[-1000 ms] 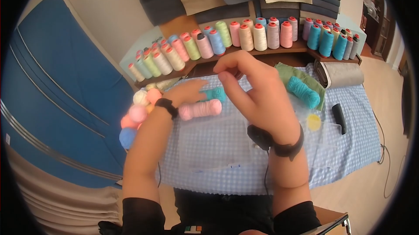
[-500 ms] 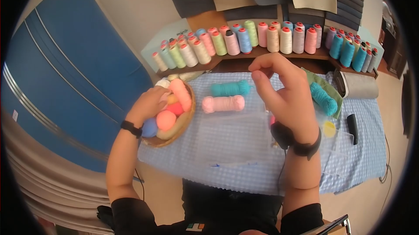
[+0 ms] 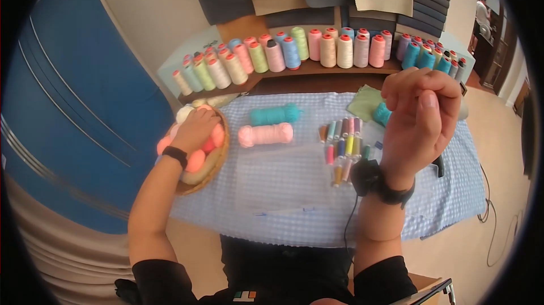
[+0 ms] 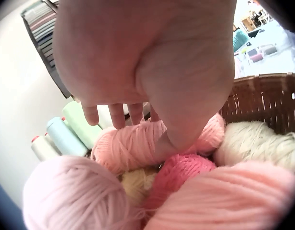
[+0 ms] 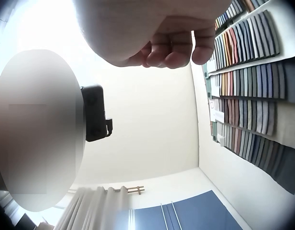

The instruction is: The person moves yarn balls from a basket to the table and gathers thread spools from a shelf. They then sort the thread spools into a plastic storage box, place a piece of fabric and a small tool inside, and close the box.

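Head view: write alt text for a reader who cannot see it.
A person's left hand rests on pastel yarn balls in a wicker basket while the right hand is raised with fingers curled. On the blue checked cloth lie a pink skein, a teal skein and small thread spools.

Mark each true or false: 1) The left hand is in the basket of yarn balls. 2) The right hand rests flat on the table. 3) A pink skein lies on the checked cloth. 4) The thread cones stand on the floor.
1) True: the left hand rests on yarn balls in the basket.
2) False: the right hand is raised, fingers curled.
3) True: the pink skein lies on the checked cloth.
4) False: the thread cones stand on a shelf.
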Tool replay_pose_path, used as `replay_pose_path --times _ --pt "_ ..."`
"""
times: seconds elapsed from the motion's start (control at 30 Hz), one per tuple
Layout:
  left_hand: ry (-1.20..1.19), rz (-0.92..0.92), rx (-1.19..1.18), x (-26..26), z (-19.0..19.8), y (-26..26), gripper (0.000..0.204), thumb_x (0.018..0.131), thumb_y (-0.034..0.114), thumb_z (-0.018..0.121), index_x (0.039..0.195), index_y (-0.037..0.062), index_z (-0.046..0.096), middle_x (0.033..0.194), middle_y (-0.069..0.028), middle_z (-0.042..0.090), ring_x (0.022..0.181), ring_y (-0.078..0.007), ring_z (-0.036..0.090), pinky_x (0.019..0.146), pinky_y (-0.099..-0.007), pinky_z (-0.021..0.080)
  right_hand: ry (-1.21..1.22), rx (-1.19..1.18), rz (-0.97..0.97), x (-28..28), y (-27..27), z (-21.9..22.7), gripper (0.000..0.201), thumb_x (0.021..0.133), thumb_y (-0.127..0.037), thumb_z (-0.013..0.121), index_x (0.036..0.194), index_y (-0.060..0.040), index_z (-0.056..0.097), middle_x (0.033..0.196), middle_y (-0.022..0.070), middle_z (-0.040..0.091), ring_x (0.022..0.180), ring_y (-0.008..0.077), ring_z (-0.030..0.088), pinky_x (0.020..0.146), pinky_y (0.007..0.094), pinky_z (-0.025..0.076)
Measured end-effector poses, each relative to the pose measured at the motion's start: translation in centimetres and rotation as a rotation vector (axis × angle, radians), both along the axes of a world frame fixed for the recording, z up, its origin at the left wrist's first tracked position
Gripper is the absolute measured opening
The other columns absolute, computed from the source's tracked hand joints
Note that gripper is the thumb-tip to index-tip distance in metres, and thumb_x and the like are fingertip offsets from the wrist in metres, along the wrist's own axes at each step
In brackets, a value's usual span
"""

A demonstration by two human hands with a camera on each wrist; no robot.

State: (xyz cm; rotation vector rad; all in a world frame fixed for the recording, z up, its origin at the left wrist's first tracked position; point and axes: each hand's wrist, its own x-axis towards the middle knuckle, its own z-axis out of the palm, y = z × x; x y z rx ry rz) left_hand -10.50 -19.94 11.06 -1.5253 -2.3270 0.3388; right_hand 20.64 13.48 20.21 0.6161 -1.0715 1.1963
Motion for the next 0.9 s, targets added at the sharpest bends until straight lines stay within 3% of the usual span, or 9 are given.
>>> replay_pose_path --times 0.13,0.23,0.53,0.63,0.7,0.8,0.9 --pt "0.244 -0.129 -0.040 -1.4 -0.9 0.4 0.024 0.091 0.014 0.063 0.113 0.0123 0.072 0.121 -0.0049 0.066 0.124 -0.0271 0.059 0.113 -0.0470 0.044 -0.019 0.050 -0.026 -0.5 -0.6 -0.2 0.013 0.103 -0.007 0.061 0.111 0.0023 0.057 0.085 0.0078 0.065 0.069 0.0091 0.055 0.068 0.0245 0.047" --pt "0.188 -0.117 -0.102 -2.5 -1.3 0.2 0.035 0.083 0.009 0.073 0.117 0.0125 0.070 0.128 -0.0056 0.064 0.131 -0.0282 0.057 0.119 -0.0518 0.041 -0.047 0.044 -0.009 -0.3 -1.3 -0.1 0.013 0.104 -0.008 0.061 0.111 0.0020 0.057 0.084 0.0072 0.065 0.068 0.0086 0.055 0.071 0.0234 0.048" --pt "0.051 0.071 0.169 1.9 6.7 -0.8 0.056 0.073 0.003 0.075 0.127 0.0124 0.065 0.133 -0.0072 0.063 0.134 -0.0311 0.055 0.124 -0.0525 0.037 -0.041 0.057 -0.068 -0.5 -0.3 -0.3 0.014 0.104 -0.009 0.061 0.111 0.0017 0.057 0.081 0.0068 0.065 0.066 0.0081 0.054 0.077 0.0234 0.049" --pt "-0.017 -0.017 0.239 3.6 8.2 0.5 0.053 0.076 0.011 0.081 0.127 0.0120 0.066 0.134 -0.0075 0.063 0.133 -0.0326 0.056 0.118 -0.0498 0.041 -0.047 0.045 -0.053 -0.4 -0.7 0.0 0.014 0.103 -0.010 0.060 0.111 0.0014 0.057 0.082 0.0068 0.065 0.065 0.0083 0.054 0.081 0.0243 0.050" --pt "-0.085 -0.067 0.260 6.4 9.0 2.9 0.051 0.077 0.017 0.086 0.124 0.0111 0.068 0.133 -0.0081 0.064 0.129 -0.0332 0.058 0.111 -0.0467 0.045 -0.043 0.053 -0.048 -0.5 -0.9 -0.2 0.014 0.103 -0.009 0.060 0.112 0.0016 0.057 0.082 0.0073 0.065 0.064 0.0089 0.054 0.075 0.0249 0.050" --pt "-0.087 -0.298 0.332 8.7 8.1 7.4 0.034 0.076 0.011 0.078 0.110 0.0107 0.069 0.115 -0.0068 0.069 0.114 -0.0317 0.064 0.101 -0.0435 0.048 -0.022 0.076 -0.053 -0.8 -0.7 -0.4 0.014 0.103 -0.008 0.059 0.112 0.0019 0.057 0.083 0.0082 0.066 0.064 0.0096 0.054 0.067 0.0251 0.049" --pt "-0.129 -0.417 0.186 9.1 6.5 11.8 0.029 0.077 0.012 0.078 0.104 0.0116 0.069 0.109 -0.0044 0.069 0.112 -0.0284 0.065 0.101 -0.0415 0.048 -0.021 0.051 -0.035 -0.3 -1.1 -0.2 0.013 0.103 -0.008 0.058 0.112 0.0022 0.057 0.084 0.0086 0.066 0.064 0.0099 0.054 0.067 0.0249 0.049"
